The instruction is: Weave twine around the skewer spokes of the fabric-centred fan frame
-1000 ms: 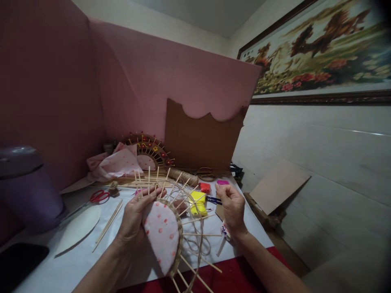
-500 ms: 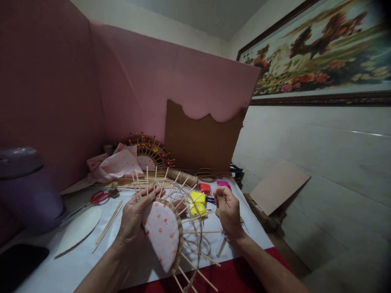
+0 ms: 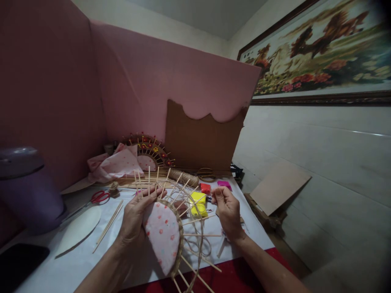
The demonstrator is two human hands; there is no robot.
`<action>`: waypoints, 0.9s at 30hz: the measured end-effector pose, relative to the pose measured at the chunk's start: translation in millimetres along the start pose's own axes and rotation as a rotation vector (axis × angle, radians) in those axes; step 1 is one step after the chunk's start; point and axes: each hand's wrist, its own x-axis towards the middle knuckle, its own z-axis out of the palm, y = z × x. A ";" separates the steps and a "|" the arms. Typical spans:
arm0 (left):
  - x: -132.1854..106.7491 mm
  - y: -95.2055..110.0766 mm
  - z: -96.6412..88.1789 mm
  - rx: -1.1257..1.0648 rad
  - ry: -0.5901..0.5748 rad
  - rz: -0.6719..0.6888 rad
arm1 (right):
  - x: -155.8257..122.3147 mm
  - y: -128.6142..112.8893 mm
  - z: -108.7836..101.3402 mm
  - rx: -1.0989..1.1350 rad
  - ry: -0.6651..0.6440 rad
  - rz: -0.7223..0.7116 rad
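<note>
My left hand (image 3: 134, 215) is closed on the upper left edge of a half-round panel (image 3: 163, 234) covered in white cloth with small red and blue prints. Braided twine (image 3: 181, 244) runs along its curved rim, and thin wooden sticks (image 3: 201, 235) fan out from there. A loose strand of twine (image 3: 201, 226) loops around the outer part of the sticks. To the right of the panel, my right hand (image 3: 227, 209) is raised with thumb and fingers pinched together. Whatever lies between those fingertips is too fine to make out.
Behind the panel lie a twine roll (image 3: 183, 178), yellow packets (image 3: 198, 203), a red packet (image 3: 205, 188) and brown-handled scissors (image 3: 206, 175). Red scissors (image 3: 100, 197), loose sticks (image 3: 108, 226) and a purple tumbler (image 3: 29, 195) stand left. A decorated half-round piece (image 3: 148, 152) leans at the back.
My right hand has shifted slightly left, toward the stick tips. The panel in my left hand has tilted a little; my left grip looks the same.
</note>
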 end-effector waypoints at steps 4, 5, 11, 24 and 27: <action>-1.3 1.4 -0.1 0.008 -0.075 -0.037 | -0.1 2.4 -2.1 0.041 -0.019 0.021; -2.0 1.8 -0.2 0.011 -0.110 -0.066 | 1.3 3.1 -2.4 0.063 -0.029 0.033; -11.9 2.7 5.0 0.005 -0.322 -0.254 | 18.3 -7.1 0.0 0.251 -0.365 0.026; -30.7 9.8 10.6 0.152 -0.587 -0.382 | 34.4 -28.2 21.5 0.399 -1.148 0.405; -32.3 12.3 10.6 0.147 -0.585 -0.395 | 38.8 -28.3 14.8 0.303 -1.059 0.363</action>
